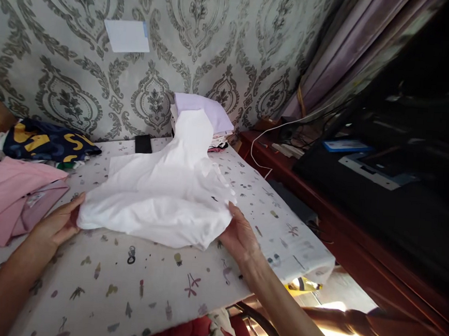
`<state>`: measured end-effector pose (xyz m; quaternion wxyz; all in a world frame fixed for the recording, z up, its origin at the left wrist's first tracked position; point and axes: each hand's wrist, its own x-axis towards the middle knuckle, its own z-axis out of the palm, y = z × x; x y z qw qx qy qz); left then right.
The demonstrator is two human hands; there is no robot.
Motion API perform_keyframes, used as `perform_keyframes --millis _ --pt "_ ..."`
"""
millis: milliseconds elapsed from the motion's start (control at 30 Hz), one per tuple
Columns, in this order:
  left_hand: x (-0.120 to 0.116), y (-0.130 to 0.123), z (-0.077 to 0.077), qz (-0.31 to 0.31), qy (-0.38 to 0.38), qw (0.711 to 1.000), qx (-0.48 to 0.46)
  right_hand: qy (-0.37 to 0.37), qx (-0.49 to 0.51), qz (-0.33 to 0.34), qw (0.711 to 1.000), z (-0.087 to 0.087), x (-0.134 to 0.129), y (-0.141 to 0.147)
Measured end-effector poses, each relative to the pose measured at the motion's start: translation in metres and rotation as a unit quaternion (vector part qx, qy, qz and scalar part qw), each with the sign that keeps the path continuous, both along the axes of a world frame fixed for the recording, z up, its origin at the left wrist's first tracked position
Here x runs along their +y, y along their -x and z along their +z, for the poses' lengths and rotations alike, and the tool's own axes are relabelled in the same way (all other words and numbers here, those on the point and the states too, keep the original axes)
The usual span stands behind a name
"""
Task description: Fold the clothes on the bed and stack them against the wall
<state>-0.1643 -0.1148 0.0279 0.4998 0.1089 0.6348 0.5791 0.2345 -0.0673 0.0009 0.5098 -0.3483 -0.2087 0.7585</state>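
Observation:
A white T-shirt [161, 183] with a small dark mark near its right side spreads over the middle of the table. Its far part rises against a stack topped by a folded lavender cloth [209, 110]. At the shirt's near left corner, my left hand [63, 220] is closed with the fabric pinched between thumb and fingers. My right hand [240, 234] grips the opposite near corner, its fingers partly hidden under the cloth. The near edge of the shirt looks bunched and slightly lifted between both hands.
Pink clothes [8, 192] and a navy garment with yellow print [51, 141] lie at the left. A patterned cloth covers the table [149, 286]. A dark red stand [336, 223] with a large black screen [414, 126] and a white cable [266, 132] stands at the right.

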Motion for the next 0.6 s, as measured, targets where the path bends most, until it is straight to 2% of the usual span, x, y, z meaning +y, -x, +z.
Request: perform_keyframes --millis 100,200,267,333,400,467,533,600 --pt "-0.014 -0.003 -0.002 -0.108 0.005 0.994 0.029 0.046 0.031 0.06 0.997 -0.002 -0.004 0.01" --pt "-0.03 -0.005 0.004 -0.23 0.029 0.97 0.068 0.063 0.016 0.097 0.993 -0.002 -0.008 0.015" --pt "-0.039 -0.005 0.008 -0.288 0.041 0.953 0.084 0.043 -0.016 0.103 0.994 0.0 -0.011 0.016" --pt "-0.043 -0.005 0.01 -0.32 0.04 0.942 0.097 -0.002 -0.056 0.108 0.993 0.006 -0.014 0.012" --pt "-0.04 -0.006 0.014 -0.319 0.032 0.939 0.123 -0.057 -0.101 0.115 0.986 0.012 -0.016 0.005" --pt "-0.034 -0.005 0.019 -0.286 0.006 0.946 0.152 -0.103 -0.144 0.126 0.976 0.018 -0.016 -0.006" --pt "-0.033 0.007 0.019 -0.223 -0.039 0.96 0.167 -0.131 -0.176 0.136 0.966 0.023 -0.016 -0.021" --pt "-0.048 0.037 0.01 -0.141 -0.063 0.972 0.175 -0.137 -0.198 0.148 0.959 0.027 -0.018 -0.037"
